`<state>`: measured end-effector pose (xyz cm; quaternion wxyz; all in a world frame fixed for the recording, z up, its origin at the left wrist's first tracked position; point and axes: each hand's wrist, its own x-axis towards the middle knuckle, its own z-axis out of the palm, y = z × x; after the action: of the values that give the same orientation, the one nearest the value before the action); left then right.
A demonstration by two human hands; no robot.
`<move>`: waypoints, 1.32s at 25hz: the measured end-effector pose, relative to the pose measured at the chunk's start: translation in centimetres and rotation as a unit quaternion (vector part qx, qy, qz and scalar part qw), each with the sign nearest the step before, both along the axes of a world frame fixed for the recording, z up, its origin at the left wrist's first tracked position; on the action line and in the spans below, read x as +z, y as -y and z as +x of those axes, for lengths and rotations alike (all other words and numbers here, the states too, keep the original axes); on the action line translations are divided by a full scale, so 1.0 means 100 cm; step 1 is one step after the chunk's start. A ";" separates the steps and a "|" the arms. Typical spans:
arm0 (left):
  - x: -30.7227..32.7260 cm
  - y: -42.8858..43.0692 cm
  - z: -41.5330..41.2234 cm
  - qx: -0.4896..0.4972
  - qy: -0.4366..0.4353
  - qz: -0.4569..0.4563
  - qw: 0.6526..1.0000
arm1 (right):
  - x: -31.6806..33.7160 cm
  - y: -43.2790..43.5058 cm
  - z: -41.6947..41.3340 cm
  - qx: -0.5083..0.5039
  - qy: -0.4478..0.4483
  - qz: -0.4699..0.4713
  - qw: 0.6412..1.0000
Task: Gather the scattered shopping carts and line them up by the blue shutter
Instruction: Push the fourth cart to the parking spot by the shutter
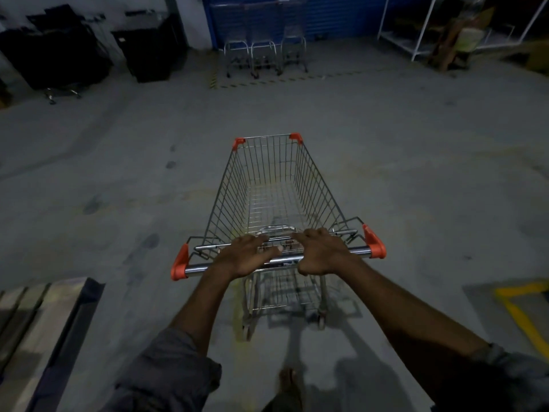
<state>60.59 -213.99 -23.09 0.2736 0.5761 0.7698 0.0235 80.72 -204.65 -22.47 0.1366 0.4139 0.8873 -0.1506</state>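
A wire shopping cart (pixel 274 185) with orange corner caps stands right in front of me, its basket empty. My left hand (pixel 246 255) lies over the chrome handle bar (pixel 356 251), fingers stretched forward and thumb along the bar. My right hand (pixel 322 251) grips the same bar beside it, thumb under it. Far ahead, three carts (pixel 264 52) stand side by side against the blue shutter (pixel 335 16), facing it.
Black cases and a bin (pixel 151 52) stand at the back left. White shelving (pixel 416 40) with boxes fills the back right. A grey pallet-like platform (pixel 44 331) lies at my lower left. Yellow floor marking (pixel 517 310) sits at the lower right. Bare concrete lies between my cart and the shutter.
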 end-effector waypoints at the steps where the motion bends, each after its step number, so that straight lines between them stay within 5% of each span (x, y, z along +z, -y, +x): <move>1: 0.000 -0.021 -0.005 -0.005 -0.004 0.008 1.000 | 0.000 -0.019 -0.006 -0.003 -0.002 0.006 1.000; 8: -0.010 -0.159 -0.045 -0.031 -0.058 0.094 0.993 | 0.001 -0.139 -0.041 -0.043 -0.036 0.055 0.997; 16: -0.023 -0.312 -0.064 -0.022 -0.186 0.302 0.935 | -0.017 -0.271 -0.065 -0.077 -0.060 0.187 0.978; 33: -0.029 -0.683 -0.070 0.045 -0.184 0.360 0.913 | -0.040 -0.644 -0.070 -0.036 -0.181 0.272 0.944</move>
<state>53.61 -145.70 -26.01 -0.1002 0.5947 0.7709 0.2049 73.72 -140.26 -26.46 -0.1495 0.4331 0.8887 0.0191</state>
